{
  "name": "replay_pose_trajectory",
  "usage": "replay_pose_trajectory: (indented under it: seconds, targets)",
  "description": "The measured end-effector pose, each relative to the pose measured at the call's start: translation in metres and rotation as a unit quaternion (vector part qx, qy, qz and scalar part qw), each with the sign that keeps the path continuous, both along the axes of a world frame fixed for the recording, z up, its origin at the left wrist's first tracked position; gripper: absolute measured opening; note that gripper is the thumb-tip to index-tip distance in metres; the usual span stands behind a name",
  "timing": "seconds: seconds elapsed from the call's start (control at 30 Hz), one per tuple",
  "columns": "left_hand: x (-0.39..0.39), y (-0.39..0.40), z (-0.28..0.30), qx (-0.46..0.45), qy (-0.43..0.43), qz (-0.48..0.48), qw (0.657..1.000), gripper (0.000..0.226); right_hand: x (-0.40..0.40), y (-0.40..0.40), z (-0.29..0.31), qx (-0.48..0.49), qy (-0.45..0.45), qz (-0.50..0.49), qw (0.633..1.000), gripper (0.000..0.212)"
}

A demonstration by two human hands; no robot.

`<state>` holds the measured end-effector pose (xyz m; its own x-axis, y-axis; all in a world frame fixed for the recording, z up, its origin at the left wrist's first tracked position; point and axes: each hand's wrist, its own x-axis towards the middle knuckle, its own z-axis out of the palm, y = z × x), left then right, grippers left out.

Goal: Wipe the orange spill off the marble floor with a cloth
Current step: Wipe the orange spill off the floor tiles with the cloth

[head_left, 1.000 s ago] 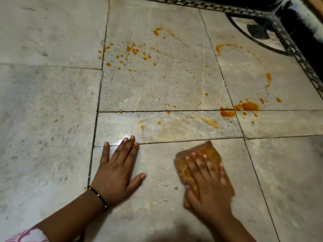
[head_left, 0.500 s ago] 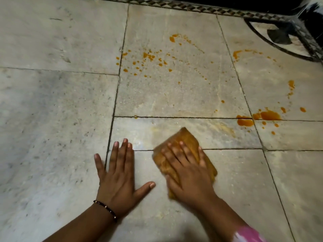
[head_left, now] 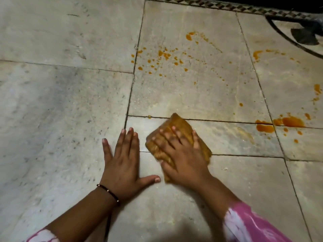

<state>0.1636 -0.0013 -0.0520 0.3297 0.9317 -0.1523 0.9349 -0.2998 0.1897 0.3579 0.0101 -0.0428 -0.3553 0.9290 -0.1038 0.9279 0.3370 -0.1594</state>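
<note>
My right hand (head_left: 181,154) lies flat with spread fingers on a folded, orange-stained cloth (head_left: 176,124), pressing it onto the marble floor (head_left: 61,110) across a narrow slab. My left hand (head_left: 124,165) rests flat on the floor just left of the cloth, fingers apart, holding nothing; a thin dark bracelet circles its wrist. Orange spill shows as scattered droplets (head_left: 162,56) on the tile beyond the cloth. Larger orange puddles (head_left: 290,121) sit at the right, along a tile joint. A faint smear (head_left: 244,133) runs along the narrow slab to the right of the cloth.
A patterned inlay border (head_left: 227,6) runs along the top edge, with a dark curved inlay (head_left: 300,35) at the top right. More orange drops (head_left: 258,54) lie on the right-hand tile. Pink sleeves show at the bottom of the view.
My right hand has slid the cloth forward and to the left, from the near tile onto the narrow slab, close to my left hand. My left hand has stayed planted on the floor.
</note>
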Motion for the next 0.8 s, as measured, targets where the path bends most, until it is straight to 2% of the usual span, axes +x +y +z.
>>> replay_pose_trajectory:
  seconds: [0.13, 0.23, 0.3, 0.37, 0.47, 0.57, 0.63, 0.7, 0.8]
  targets:
    - [-0.003, -0.002, -0.006, -0.014, -0.027, -0.006, 1.0, 0.117, 0.051, -0.035, 0.001, 0.007, -0.013, -0.069, 0.997, 0.057]
    - [-0.002, -0.003, -0.006, -0.009, -0.031, -0.005, 0.999, 0.119, 0.057, 0.015, 0.007, -0.025, -0.009, -0.179, 0.984, 0.062]
    - [-0.003, -0.002, -0.007, -0.006, -0.033, 0.0, 0.999, 0.121, 0.036, 0.062, 0.005, -0.033, 0.004, -0.204, 0.978, 0.061]
    - [-0.002, -0.001, -0.006, -0.004, -0.034, 0.002, 0.999, 0.122, 0.001, 0.094, 0.001, -0.039, 0.006, -0.15, 0.988, 0.061]
    - [-0.001, -0.002, -0.005, 0.002, -0.034, 0.007, 0.999, 0.123, -0.037, 0.088, -0.004, -0.016, 0.002, -0.023, 1.0, 0.058]
    - [-0.003, -0.003, -0.004, 0.003, -0.049, 0.013, 0.999, 0.123, -0.017, 0.045, -0.002, 0.015, -0.018, 0.093, 0.995, 0.059]
    - [-0.003, -0.003, -0.004, 0.007, -0.061, 0.006, 0.998, 0.122, 0.025, 0.014, -0.003, 0.013, -0.031, 0.117, 0.993, 0.062]
    - [-0.003, -0.004, -0.004, 0.009, -0.07, 0.003, 0.997, 0.12, 0.069, -0.005, 0.0, 0.004, -0.031, 0.069, 0.997, 0.062]
    - [-0.002, -0.004, -0.003, 0.016, -0.073, -0.017, 0.997, 0.112, 0.096, 0.011, 0.004, -0.013, -0.048, -0.081, 0.995, 0.062]
